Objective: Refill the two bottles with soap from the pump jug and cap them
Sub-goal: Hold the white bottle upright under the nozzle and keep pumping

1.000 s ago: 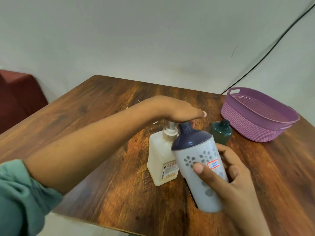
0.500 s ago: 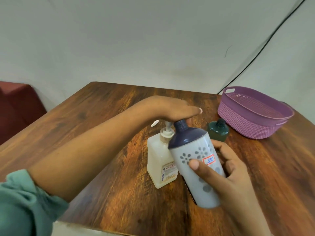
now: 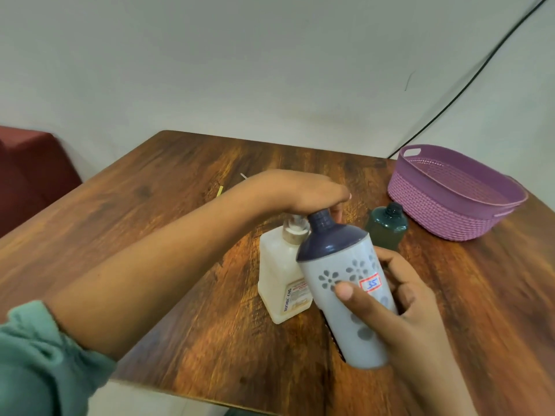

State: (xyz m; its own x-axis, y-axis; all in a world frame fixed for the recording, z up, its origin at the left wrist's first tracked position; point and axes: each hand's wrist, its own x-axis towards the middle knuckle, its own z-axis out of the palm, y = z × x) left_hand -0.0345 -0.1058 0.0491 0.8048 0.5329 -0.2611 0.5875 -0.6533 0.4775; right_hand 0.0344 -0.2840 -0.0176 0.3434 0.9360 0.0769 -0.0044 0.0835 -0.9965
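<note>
Two bottles are seen near the pump jug (image 3: 285, 283), which is stood upright on the desk (image 3: 150, 205). The grey flowered bottle (image 3: 351, 295) is gripped round its lower body by the right hand (image 3: 399, 307), thumb across the front and fingers curled behind. It is tilted so that its dark blue neck is brought up against the pump head, just in front of the jug. This is judged to be done so that the spout, hidden behind the neck, can be lined up with the bottle's mouth. The left hand (image 3: 303, 193) is laid flat over the pump head with fingers straight and nothing grasped, as is wanted for pressing the plunger down; whether soap is coming out cannot be told. The green bottle (image 3: 386, 229) is stood on the desk just behind and to the right of the jug, untouched, presumably left for its turn; whether it is capped cannot be told. A purple basket (image 3: 450, 199) is set well to the right of the jug, beyond the green bottle. On the grey bottle a small red-bordered sticker (image 3: 371, 285) is stuck, with blue handwriting that may be read as "35" or "55". On the jug's label (image 3: 295, 298) lettering is run up the side that seems to spell "BIOCHEK CHG"; the finer print is too small to be read.
</note>
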